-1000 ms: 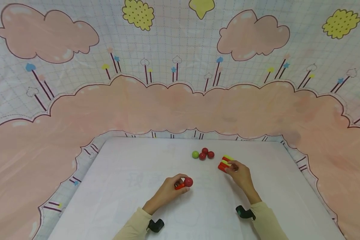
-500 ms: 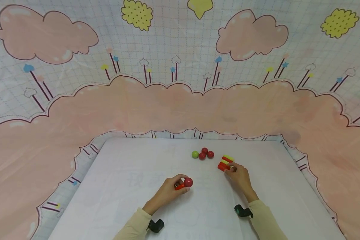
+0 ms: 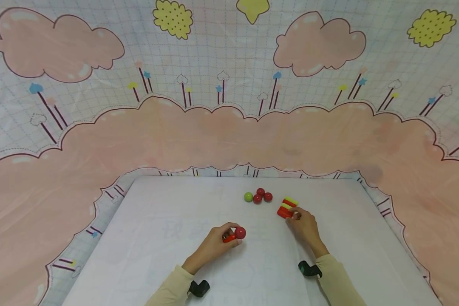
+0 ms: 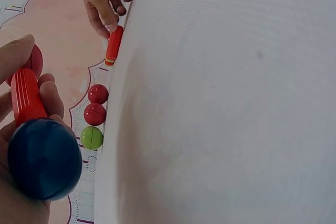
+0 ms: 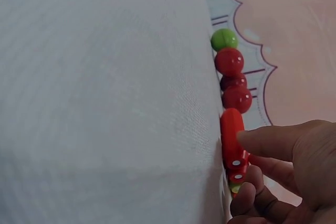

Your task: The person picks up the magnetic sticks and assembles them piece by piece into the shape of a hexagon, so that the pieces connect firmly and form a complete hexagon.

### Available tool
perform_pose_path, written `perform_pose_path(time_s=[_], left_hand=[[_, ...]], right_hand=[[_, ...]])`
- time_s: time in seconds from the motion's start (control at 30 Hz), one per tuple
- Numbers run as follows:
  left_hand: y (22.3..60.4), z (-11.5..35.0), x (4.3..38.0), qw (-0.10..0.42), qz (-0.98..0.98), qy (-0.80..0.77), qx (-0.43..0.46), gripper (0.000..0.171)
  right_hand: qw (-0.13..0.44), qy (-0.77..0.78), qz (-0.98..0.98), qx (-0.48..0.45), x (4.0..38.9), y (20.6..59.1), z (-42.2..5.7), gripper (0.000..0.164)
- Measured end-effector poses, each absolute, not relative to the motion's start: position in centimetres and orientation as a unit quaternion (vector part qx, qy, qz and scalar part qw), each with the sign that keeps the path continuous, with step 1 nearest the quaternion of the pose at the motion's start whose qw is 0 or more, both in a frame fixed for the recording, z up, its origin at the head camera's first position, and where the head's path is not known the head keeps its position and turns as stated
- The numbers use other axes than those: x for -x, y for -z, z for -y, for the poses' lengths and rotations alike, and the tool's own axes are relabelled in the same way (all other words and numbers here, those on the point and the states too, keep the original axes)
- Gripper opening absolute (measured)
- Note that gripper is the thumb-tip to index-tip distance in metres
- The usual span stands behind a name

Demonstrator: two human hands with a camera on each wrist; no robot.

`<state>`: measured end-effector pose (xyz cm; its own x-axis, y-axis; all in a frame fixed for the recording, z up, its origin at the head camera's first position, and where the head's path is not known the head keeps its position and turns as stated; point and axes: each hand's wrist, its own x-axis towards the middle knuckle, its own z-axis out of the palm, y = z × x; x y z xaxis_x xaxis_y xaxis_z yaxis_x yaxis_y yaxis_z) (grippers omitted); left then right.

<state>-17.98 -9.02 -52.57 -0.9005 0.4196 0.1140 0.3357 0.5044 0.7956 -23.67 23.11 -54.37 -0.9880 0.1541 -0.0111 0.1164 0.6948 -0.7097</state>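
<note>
My left hand (image 3: 216,240) grips a short red magnetic rod (image 4: 27,95) above the table. A red ball (image 3: 240,232) sits on one end of the rod, and a dark blue ball (image 4: 44,158) on the other shows in the left wrist view. My right hand (image 3: 307,227) is at the near side of a row of red and yellow rods (image 3: 289,202). Its thumb and fingers pinch the nearest red rod (image 5: 232,137), which lies against the others; the hand partly covers its right end.
Left of the row, a green ball (image 3: 248,196) and three red balls (image 3: 257,199) lie grouped near the back of the white table (image 3: 168,238). A cloth with pink clouds (image 3: 222,140) rises behind the far edge. Black wrist cameras (image 3: 199,288) sit on both cuffs.
My right hand has drawn back slightly toward me, baring a little more of the row of rods. The left hand keeps its place with the rod and balls.
</note>
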Motion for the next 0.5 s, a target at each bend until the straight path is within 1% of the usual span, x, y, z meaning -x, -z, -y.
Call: perform_pose_path(time_s=[0.2, 0.5], left_hand=[[52.60, 9.01, 18.01, 0.048, -0.865, -0.450, -0.218, 0.036], [52.85, 9.05, 18.01, 0.050, -0.864, -0.452, -0.218, 0.035]], right_hand=[[0.023, -0.379, 0.923, 0.065, 23.47, 54.23, -22.98, 0.022], [0.023, -0.366, 0.928, 0.066, 23.53, 54.44, -22.84, 0.023]])
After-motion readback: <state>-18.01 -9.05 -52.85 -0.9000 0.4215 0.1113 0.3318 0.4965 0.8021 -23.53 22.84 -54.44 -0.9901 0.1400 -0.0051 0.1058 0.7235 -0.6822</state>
